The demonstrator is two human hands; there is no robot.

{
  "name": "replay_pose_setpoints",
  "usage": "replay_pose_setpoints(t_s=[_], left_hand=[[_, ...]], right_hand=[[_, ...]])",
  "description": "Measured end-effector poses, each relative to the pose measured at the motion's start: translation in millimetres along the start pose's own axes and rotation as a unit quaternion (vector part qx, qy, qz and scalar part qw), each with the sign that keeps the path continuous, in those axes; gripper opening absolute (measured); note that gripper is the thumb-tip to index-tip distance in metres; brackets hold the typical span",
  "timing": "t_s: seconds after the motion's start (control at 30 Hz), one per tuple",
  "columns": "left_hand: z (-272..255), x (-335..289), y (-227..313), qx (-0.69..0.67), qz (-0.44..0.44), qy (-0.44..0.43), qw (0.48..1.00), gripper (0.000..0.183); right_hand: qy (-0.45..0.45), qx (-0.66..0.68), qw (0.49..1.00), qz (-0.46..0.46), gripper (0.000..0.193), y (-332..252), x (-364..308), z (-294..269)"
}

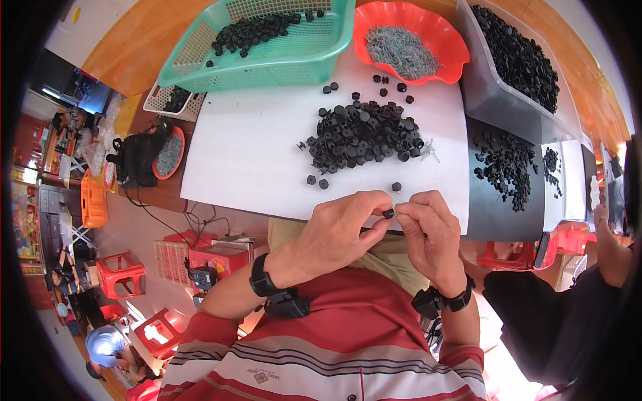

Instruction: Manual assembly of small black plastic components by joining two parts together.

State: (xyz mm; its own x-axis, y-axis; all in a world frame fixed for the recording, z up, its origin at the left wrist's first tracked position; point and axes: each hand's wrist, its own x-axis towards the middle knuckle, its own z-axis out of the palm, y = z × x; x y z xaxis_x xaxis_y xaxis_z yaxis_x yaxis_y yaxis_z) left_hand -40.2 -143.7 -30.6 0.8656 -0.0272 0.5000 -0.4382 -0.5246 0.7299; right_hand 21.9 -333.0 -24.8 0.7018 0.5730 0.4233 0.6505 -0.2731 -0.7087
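Over the near edge of the white table my left hand [334,230] pinches a small black plastic cap [388,214] between thumb and fingertips. Close beside it on the right, my right hand [428,230] has its fingers pressed together at the cap; whatever they hold is too small to make out. Just beyond my hands lies a single loose black cap [396,187]. Farther back, a heap of black caps [361,134] covers the middle of the white tabletop [247,154]. A few thin grey screws or nails [430,150] lie at the heap's right edge.
At the back stand a green basket [267,75] of black parts, a red scalloped bowl [455,57] of grey metal pins and a clear bin [495,107] of black parts. More black pieces [508,167] lie right, near another person's arm [608,247]. Left is a black bag [140,157].
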Motion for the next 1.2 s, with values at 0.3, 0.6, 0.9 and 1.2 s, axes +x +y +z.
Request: replay_pose_setpoints(t_s=[0.3, 0.6, 0.9, 1.2], left_hand=[[-0.7, -2.3, 7.0, 0.023, -0.023, -0.023, 0.999, 0.041], [1.6, -0.2, 11.8, 0.033, -0.011, -0.032, 0.999, 0.032], [-0.3, 5.7, 15.6, -0.314, -0.229, -0.032, 0.921, 0.026], [-5.4, 12.5, 5.8, -0.515, -0.386, -0.035, 0.765, 0.026]], right_hand=[[-0.024, -0.027, 0.999, -0.029, 0.021, -1.8, -4.8, -0.4], [-0.034, 0.101, 0.99, 0.092, 0.013, -2.1, -1.3, -5.6], [-0.015, 0.163, 0.985, 0.052, 0.019, 1.6, -1.1, -14.3], [0.033, 0.157, 0.987, -0.005, 0.038, 6.2, 0.5, -6.1]])
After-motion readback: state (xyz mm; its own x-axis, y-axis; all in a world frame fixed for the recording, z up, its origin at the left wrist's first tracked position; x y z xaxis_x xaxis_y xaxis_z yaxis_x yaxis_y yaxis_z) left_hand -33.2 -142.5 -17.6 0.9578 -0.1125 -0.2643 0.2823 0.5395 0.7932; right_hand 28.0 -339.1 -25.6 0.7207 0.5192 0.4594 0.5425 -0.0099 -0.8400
